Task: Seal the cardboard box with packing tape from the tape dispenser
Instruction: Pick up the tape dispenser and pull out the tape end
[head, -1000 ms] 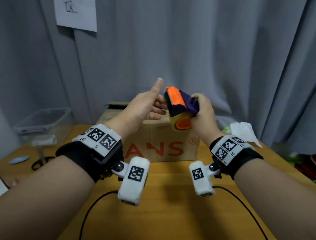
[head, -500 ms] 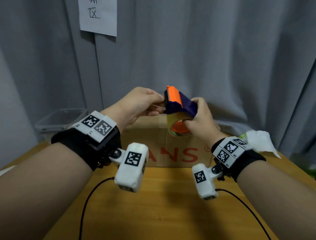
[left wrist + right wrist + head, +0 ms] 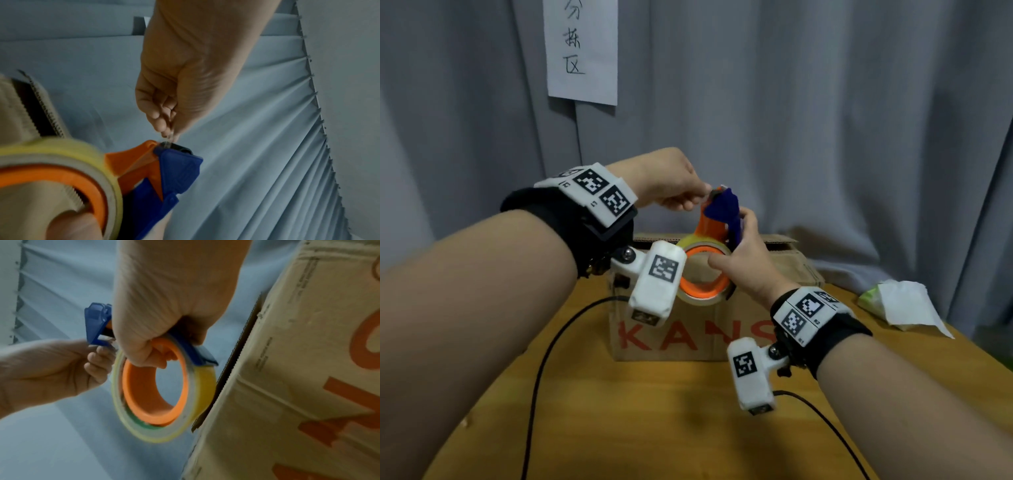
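A brown cardboard box (image 3: pixel 688 337) with red letters stands on the wooden table (image 3: pixel 671 428); its flap edge shows in the right wrist view (image 3: pixel 298 353). In front of and above the box, my right hand (image 3: pixel 743 260) grips the blue and orange tape dispenser (image 3: pixel 717 222), fingers hooked through its orange core (image 3: pixel 154 386). The yellowish tape roll (image 3: pixel 203 386) sits on that core. My left hand (image 3: pixel 671 185) pinches the clear tape end (image 3: pixel 169 138) at the dispenser's cutter (image 3: pixel 176 160).
A grey curtain (image 3: pixel 825 137) hangs close behind the box, with a paper note (image 3: pixel 582 51) pinned to it. White tissue and a green packet (image 3: pixel 900 305) lie at the table's right edge. Black cables (image 3: pixel 544 359) trail across the tabletop.
The dispenser has tipped cutter-up and dropped lower in front of the box. My left hand went from open beside it to pinching the tape end. The view shifted right.
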The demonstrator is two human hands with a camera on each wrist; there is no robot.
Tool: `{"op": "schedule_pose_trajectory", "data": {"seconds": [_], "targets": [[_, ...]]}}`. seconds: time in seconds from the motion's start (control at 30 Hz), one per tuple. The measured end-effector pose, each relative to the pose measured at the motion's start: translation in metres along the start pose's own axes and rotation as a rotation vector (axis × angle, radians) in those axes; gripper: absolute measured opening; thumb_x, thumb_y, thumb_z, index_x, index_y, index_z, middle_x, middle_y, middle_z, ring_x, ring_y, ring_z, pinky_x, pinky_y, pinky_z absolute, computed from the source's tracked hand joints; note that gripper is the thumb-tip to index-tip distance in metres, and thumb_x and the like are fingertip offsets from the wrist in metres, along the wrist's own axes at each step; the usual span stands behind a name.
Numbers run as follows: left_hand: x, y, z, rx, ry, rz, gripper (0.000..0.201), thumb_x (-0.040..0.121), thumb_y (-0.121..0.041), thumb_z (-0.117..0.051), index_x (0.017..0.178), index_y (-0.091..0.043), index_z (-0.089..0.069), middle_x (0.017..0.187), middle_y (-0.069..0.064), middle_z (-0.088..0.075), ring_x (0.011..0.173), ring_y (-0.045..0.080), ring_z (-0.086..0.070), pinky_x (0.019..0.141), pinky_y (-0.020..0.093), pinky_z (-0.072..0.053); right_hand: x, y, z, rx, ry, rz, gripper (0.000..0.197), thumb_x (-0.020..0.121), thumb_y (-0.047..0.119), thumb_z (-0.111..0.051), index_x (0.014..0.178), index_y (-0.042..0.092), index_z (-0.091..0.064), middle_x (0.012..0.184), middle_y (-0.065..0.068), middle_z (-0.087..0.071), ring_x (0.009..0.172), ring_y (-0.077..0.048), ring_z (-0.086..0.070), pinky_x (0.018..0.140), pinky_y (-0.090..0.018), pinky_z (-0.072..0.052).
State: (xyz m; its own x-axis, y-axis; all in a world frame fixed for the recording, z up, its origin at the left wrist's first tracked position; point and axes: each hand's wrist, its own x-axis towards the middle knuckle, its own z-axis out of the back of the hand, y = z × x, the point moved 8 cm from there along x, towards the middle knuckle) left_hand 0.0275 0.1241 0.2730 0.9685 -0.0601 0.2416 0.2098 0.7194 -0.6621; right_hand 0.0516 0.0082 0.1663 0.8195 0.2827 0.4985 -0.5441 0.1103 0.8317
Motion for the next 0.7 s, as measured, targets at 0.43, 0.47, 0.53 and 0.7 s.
{"op": "schedule_pose_trajectory", "data": {"seconds": [0.43, 0.47, 0.53, 0.7], "targets": [[0.001, 0.042, 0.037, -0.042, -0.19, -0.028, 0.023, 0.091, -0.018, -0.06, 0.069, -0.011, -0.056, 0.064, 0.003, -0.059, 0.05, 0.009, -0.048, 0.041, 0.011, -0.041, 0.047, 0.055, 0.007, -0.906, 0.107, 0.263, 0.089, 0.079, 0.017, -0.056, 0.148, 0.04, -0.005, 0.119, -0.008, -0.049, 0.103, -0.031, -0.05, 0.083, -0.037, -0.041], [0.0, 0.047, 0.039, -0.06, -0.203, -0.021, 0.023, 0.091, -0.018, -0.06, 0.07, -0.01, -0.056, 0.064, 0.003, -0.059, 0.051, 0.009, -0.048, 0.041, 0.012, -0.041, 0.049, 0.055, 0.003, -0.927, 0.118, 0.265, 0.089, 0.079, 0.017, -0.056, 0.148, 0.04, -0.004, 0.117, -0.008, -0.049, 0.102, -0.03, -0.05, 0.083, -0.037, -0.041], [0.001, 0.058, 0.042, -0.09, -0.219, -0.004, 0.021, 0.091, -0.018, -0.06, 0.072, -0.01, -0.057, 0.064, 0.003, -0.059, 0.051, 0.01, -0.047, 0.045, 0.015, -0.042, 0.054, 0.056, -0.006, -0.963, 0.146, 0.28, 0.088, 0.08, 0.018, -0.055, 0.148, 0.039, -0.003, 0.113, -0.008, -0.049, 0.099, -0.03, -0.05, 0.083, -0.038, -0.042], [0.004, 0.086, 0.049, -0.153, -0.25, 0.043, 0.017, 0.092, -0.019, -0.059, 0.08, -0.006, -0.058, 0.067, 0.003, -0.059, 0.052, 0.01, -0.048, 0.049, 0.018, -0.042, 0.072, 0.056, -0.026, -1.045, 0.19, 0.323, 0.086, 0.083, 0.019, -0.055, 0.148, 0.04, -0.002, 0.106, -0.006, -0.048, 0.092, -0.026, -0.049, 0.079, -0.036, -0.042]]}}
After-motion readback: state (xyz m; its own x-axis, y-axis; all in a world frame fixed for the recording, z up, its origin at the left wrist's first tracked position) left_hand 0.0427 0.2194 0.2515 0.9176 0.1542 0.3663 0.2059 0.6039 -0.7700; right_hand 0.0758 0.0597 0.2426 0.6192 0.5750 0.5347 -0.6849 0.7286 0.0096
